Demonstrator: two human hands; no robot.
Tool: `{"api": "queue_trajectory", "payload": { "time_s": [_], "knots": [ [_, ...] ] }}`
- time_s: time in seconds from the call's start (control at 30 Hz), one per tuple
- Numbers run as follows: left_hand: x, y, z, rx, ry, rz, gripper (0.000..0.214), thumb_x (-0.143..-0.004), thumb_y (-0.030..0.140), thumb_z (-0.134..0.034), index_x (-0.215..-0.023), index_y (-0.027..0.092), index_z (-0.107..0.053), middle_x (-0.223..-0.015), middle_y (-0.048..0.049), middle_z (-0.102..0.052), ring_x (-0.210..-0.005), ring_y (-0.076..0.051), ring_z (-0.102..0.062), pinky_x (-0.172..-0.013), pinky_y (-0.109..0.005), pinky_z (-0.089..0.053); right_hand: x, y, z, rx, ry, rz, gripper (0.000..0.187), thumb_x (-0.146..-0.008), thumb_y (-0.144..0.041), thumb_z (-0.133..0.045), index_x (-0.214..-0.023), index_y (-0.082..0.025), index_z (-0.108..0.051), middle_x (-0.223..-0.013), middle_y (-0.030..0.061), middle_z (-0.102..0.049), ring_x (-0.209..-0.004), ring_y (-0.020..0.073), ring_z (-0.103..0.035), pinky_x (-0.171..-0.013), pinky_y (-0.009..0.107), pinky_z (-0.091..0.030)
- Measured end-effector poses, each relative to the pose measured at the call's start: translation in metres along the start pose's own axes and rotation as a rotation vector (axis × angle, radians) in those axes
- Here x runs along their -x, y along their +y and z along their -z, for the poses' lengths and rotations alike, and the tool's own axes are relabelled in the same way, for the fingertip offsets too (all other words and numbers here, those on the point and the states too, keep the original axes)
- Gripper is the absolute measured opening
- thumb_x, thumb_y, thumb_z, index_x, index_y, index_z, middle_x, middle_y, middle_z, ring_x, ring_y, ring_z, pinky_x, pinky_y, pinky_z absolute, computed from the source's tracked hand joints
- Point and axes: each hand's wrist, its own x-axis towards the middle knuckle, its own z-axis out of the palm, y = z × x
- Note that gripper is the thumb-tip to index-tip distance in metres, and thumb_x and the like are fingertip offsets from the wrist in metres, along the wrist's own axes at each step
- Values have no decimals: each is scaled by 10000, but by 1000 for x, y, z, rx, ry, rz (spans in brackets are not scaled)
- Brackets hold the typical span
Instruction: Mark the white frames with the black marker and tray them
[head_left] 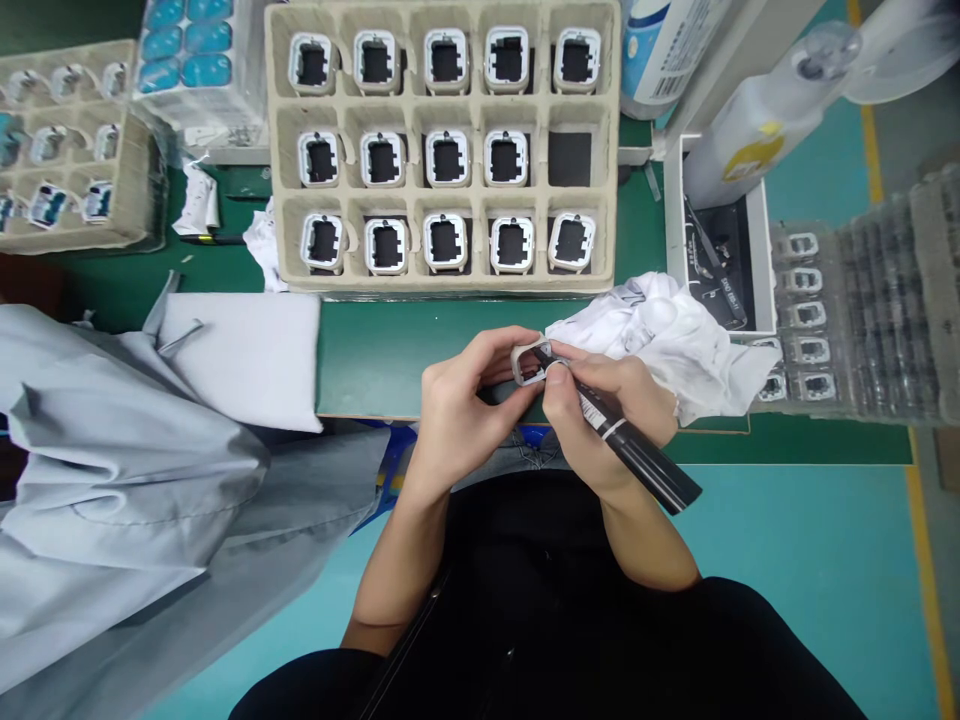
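Note:
Between its thumb and fingers, my left hand [469, 410] grips a small white frame [519, 366], squarish with a hollow middle like a watch case. My right hand [611, 410] is closed around a black marker pen [637, 455], its tip pointing into the opening of the frame. Whether the tip touches the frame is hard to make out. Just beyond my hands, a beige pulp tray [442, 285] holds rows of similar white frames, one per compartment; the right compartment of the middle row has none. A crumpled white cloth [667, 340] lies right behind my right hand.
At the right stand a white box [679, 270] with tools and a clear spray bottle [765, 130]. Stacked clear plastic trays [870, 310] fill the far right. On the left are a white foam pad [247, 350], another pulp tray [112, 215] and a person in grey clothing [120, 470].

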Motion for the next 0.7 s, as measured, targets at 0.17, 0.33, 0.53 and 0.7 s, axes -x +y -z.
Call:
{"api": "queue_trajectory", "payload": {
  "time_s": [0.17,0.33,0.53,0.7],
  "knots": [
    [0,-1,-1,-5,-1,-14,391,-1101,466,-1005,-1416,286,-860,-1332,-50,-967,-1162,-249,-982,-1130,-349,-824,1,1,0,65,2,21,174,-1083,-186,-873,-1117,-322,-769,-909,-37,-934,-890,317,-1002,-775,396,-871],
    [2,-1,-1,-39,11,-45,359,-1118,432,-989,-1422,290,-862,-1334,-47,-969,-1147,-238,-981,-1118,-339,-826,1,1,-1,81,-2,10,120,-1129,-236,-839,-1089,-310,-753,-942,-6,-949,-918,312,-1006,-721,358,-835],
    [1,-2,-1,-47,17,-83,332,-1114,349,-981,-1423,298,-870,-1336,-30,-972,-1145,-227,-984,-1107,-316,-822,-1,-1,-1,82,3,2,127,-1120,-228,-838,-1076,-315,-757,-944,-14,-947,-882,295,-997,-691,348,-806],
    [0,-3,-1,-41,11,-64,316,-1143,406,-947,-1421,280,-867,-1324,-54,-972,-1130,-232,-984,-1099,-326,-826,-4,-1,-1,88,1,8,126,-1128,-235,-839,-1082,-321,-759,-940,-19,-946,-824,258,-976,-657,318,-776]
  ]
}}
